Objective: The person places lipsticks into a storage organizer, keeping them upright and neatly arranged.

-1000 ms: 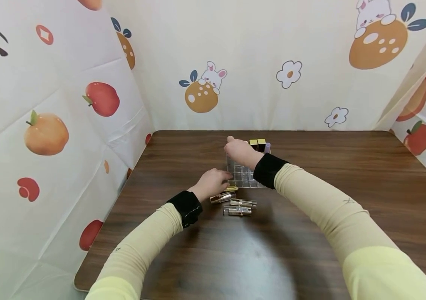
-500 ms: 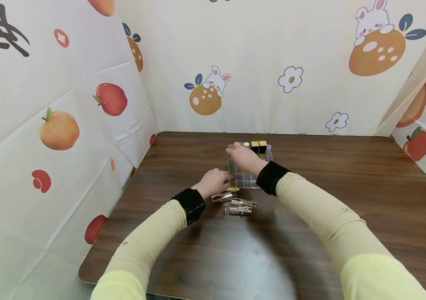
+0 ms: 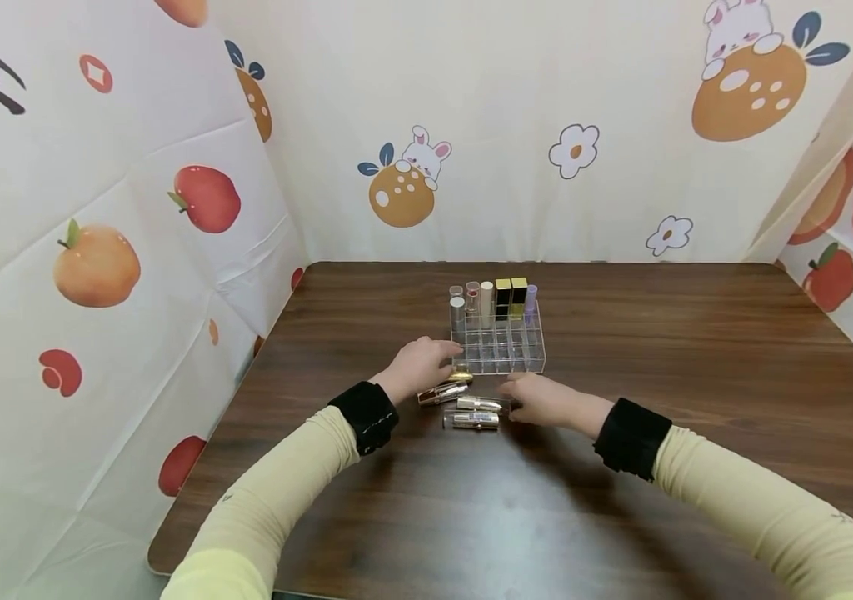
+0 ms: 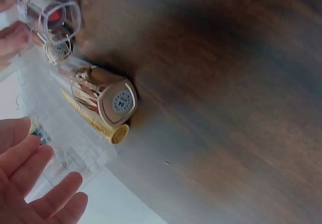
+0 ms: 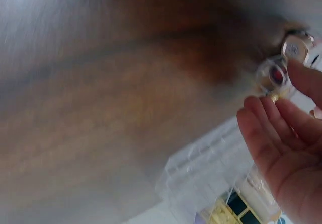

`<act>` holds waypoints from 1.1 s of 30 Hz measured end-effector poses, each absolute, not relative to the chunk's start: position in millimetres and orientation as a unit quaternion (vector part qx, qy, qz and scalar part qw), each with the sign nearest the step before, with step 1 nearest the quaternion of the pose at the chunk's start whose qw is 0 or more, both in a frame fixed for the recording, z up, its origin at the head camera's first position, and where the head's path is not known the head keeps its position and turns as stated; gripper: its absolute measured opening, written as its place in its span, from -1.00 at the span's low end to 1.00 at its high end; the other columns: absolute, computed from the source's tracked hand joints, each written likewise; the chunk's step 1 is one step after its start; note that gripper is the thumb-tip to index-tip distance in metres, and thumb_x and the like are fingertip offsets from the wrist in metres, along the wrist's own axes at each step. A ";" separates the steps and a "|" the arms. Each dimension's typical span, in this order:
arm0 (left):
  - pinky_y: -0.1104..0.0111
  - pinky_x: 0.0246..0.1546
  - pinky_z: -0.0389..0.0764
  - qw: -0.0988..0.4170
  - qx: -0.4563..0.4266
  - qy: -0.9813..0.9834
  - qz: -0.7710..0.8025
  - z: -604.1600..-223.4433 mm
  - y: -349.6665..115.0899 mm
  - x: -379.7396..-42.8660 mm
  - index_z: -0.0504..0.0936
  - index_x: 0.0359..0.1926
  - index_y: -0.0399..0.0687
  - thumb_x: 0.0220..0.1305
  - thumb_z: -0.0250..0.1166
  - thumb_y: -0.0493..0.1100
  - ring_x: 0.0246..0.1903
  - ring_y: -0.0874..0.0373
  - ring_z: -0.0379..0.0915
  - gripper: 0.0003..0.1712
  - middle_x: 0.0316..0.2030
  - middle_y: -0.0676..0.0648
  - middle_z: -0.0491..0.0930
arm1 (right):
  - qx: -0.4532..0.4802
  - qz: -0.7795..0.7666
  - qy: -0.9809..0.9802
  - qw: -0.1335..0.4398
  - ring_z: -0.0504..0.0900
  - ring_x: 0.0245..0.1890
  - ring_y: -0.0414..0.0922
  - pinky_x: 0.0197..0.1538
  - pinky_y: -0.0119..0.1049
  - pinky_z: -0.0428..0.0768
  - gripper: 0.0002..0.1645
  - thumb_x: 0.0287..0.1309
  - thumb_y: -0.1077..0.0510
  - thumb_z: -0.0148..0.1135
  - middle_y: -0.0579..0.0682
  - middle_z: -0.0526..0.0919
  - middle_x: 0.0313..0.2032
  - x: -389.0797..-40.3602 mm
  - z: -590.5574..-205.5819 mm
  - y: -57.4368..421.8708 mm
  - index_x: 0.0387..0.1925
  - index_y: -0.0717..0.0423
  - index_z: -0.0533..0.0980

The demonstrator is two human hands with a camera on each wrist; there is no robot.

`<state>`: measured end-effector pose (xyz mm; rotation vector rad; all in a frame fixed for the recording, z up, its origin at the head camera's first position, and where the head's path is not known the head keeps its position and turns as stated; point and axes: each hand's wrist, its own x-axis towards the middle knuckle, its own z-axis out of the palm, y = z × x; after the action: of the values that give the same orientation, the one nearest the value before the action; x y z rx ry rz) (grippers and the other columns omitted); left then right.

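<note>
A clear acrylic lipstick organizer [image 3: 497, 358] stands on the table, its back part holding several lipsticks. My left hand [image 3: 421, 367] is at its front left corner, fingers loosely extended; contact is hard to tell. In front lie a slim gold tube [image 3: 460, 377] and a rose-gold lipstick [image 4: 103, 95], both close to the left hand. Two more lipsticks with clear caps, an upper one [image 3: 477, 404] and a lower one [image 3: 474, 421], lie side by side. My right hand [image 3: 552, 404] is at their right end, thumb and fingers apart, with nothing visibly gripped.
Two black-and-gold square lipsticks [image 3: 511, 298], a lilac tube [image 3: 531, 302] and a silver-grey tube [image 3: 457, 312] stand in the organizer. Patterned cloth [image 3: 501, 192] hangs behind the brown wooden table [image 3: 659, 333].
My right hand has left the organizer's back left corner and come down to the lying lipsticks. A silver-grey tube is now visible standing there. The left hand has stayed near the front left corner.
</note>
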<state>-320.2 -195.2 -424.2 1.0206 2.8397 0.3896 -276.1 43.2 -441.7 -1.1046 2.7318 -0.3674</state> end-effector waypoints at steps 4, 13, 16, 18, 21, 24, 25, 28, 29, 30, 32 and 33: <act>0.00 0.26 0.65 0.023 0.357 0.925 0.125 -425.1 -197.1 -312.5 0.70 0.27 -0.29 0.51 0.25 -0.35 0.26 -0.18 0.67 -0.61 0.31 -0.24 0.68 | -0.363 -0.134 0.921 0.047 0.76 -0.03 0.14 0.02 -0.09 0.75 -0.66 0.25 0.38 0.44 0.27 0.74 -0.07 -273.0 -450.8 40.3 0.04 0.45 0.66; -0.02 0.39 0.55 0.017 0.359 0.924 0.130 -427.0 -201.4 -306.5 0.71 0.27 -0.24 0.52 0.26 -0.32 0.30 -0.14 0.65 -0.62 0.30 -0.22 0.69 | -0.381 -0.143 0.913 0.002 0.72 -0.22 -0.02 -0.15 -0.25 0.71 -0.80 0.19 0.42 0.45 0.10 0.70 -0.24 -274.6 -462.3 40.4 -0.12 0.35 0.69; -0.02 0.41 0.53 0.022 0.352 0.926 0.131 -426.6 -202.7 -306.6 0.70 0.29 -0.24 0.54 0.21 -0.35 0.33 -0.14 0.62 -0.61 0.32 -0.22 0.68 | -0.391 -0.165 0.905 -0.013 0.72 -0.23 -0.03 -0.17 -0.25 0.71 -0.81 0.17 0.45 0.44 0.11 0.72 -0.24 -276.5 -461.3 42.7 -0.16 0.34 0.69; -0.02 0.41 0.53 0.021 0.352 0.927 0.131 -426.7 -203.5 -306.6 0.70 0.29 -0.26 0.54 0.18 -0.37 0.33 -0.14 0.62 -0.61 0.31 -0.23 0.68 | -0.399 -0.186 0.898 -0.023 0.72 -0.25 -0.03 -0.18 -0.25 0.72 -0.80 0.14 0.47 0.43 0.13 0.74 -0.25 -278.0 -459.1 45.5 -0.16 0.38 0.70; -0.02 0.39 0.54 0.015 0.355 0.926 0.126 -427.7 -203.7 -306.2 0.70 0.28 -0.27 0.54 0.15 -0.40 0.32 -0.14 0.63 -0.60 0.30 -0.23 0.69 | -0.396 -0.217 0.892 -0.026 0.70 -0.29 -0.05 -0.22 -0.27 0.70 -0.79 0.14 0.50 0.41 0.13 0.73 -0.28 -280.5 -454.3 51.2 -0.15 0.41 0.71; -0.01 0.37 0.56 0.011 0.358 0.925 0.123 -428.5 -203.5 -306.2 0.71 0.27 -0.27 0.54 0.15 -0.39 0.30 -0.14 0.64 -0.61 0.29 -0.23 0.70 | -0.384 -0.238 0.891 -0.027 0.65 -0.33 -0.11 -0.25 -0.29 0.66 -0.79 0.16 0.51 0.38 0.13 0.73 -0.29 -283.3 -450.0 55.7 -0.14 0.43 0.72; 0.00 0.35 0.58 0.012 0.360 0.925 0.124 -428.7 -203.3 -306.3 0.71 0.26 -0.26 0.54 0.17 -0.38 0.29 -0.13 0.66 -0.62 0.28 -0.22 0.71 | -0.377 -0.246 0.892 -0.025 0.62 -0.34 -0.13 -0.26 -0.29 0.64 -0.80 0.17 0.50 0.37 0.13 0.73 -0.29 -284.1 -448.7 56.8 -0.15 0.43 0.72; 0.03 0.29 0.63 0.032 0.361 0.922 0.140 -428.5 -201.9 -306.7 0.72 0.26 -0.23 0.53 0.25 -0.28 0.22 -0.12 0.70 -0.63 0.24 -0.19 0.74 | -0.359 -0.265 0.895 -0.027 0.61 -0.33 -0.15 -0.25 -0.27 0.63 -0.82 0.19 0.49 0.36 0.16 0.75 -0.27 -285.7 -445.6 58.8 -0.15 0.43 0.72; 0.04 0.28 0.64 0.042 0.360 0.920 0.149 -428.4 -201.1 -306.7 0.72 0.27 -0.22 0.52 0.29 -0.25 0.20 -0.11 0.71 -0.63 0.23 -0.18 0.75 | -0.354 -0.269 0.895 -0.027 0.60 -0.34 -0.15 -0.25 -0.27 0.63 -0.82 0.20 0.48 0.36 0.16 0.75 -0.26 -286.0 -444.4 59.0 -0.14 0.43 0.72; 0.05 0.25 0.65 0.051 0.359 0.919 0.157 -428.3 -200.3 -306.7 0.72 0.27 -0.21 0.51 0.32 -0.21 0.18 -0.11 0.71 -0.62 0.21 -0.17 0.76 | -0.350 -0.272 0.896 -0.029 0.62 -0.33 -0.14 -0.24 -0.26 0.65 -0.82 0.21 0.47 0.37 0.17 0.75 -0.26 -286.3 -443.6 59.0 -0.14 0.43 0.72; 0.05 0.22 0.65 0.065 0.355 0.917 0.170 -428.3 -198.1 -306.5 0.73 0.26 -0.20 0.50 0.36 -0.15 0.14 -0.11 0.71 -0.60 0.18 -0.17 0.78 | -0.346 -0.277 0.896 -0.029 0.66 -0.31 -0.10 -0.23 -0.24 0.67 -0.81 0.22 0.46 0.38 0.19 0.77 -0.23 -286.7 -442.4 58.1 -0.12 0.44 0.72; 0.06 0.21 0.65 0.067 0.354 0.917 0.172 -428.4 -197.0 -306.3 0.73 0.25 -0.19 0.50 0.37 -0.13 0.12 -0.10 0.71 -0.60 0.16 -0.16 0.78 | -0.345 -0.280 0.895 -0.029 0.67 -0.31 -0.10 -0.22 -0.24 0.67 -0.80 0.23 0.45 0.38 0.20 0.78 -0.22 -286.7 -441.9 57.5 -0.10 0.44 0.72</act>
<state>-306.3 -197.0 -428.4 1.0680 2.7626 0.5192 -286.7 57.5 -441.9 -1.1052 2.8664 -0.8971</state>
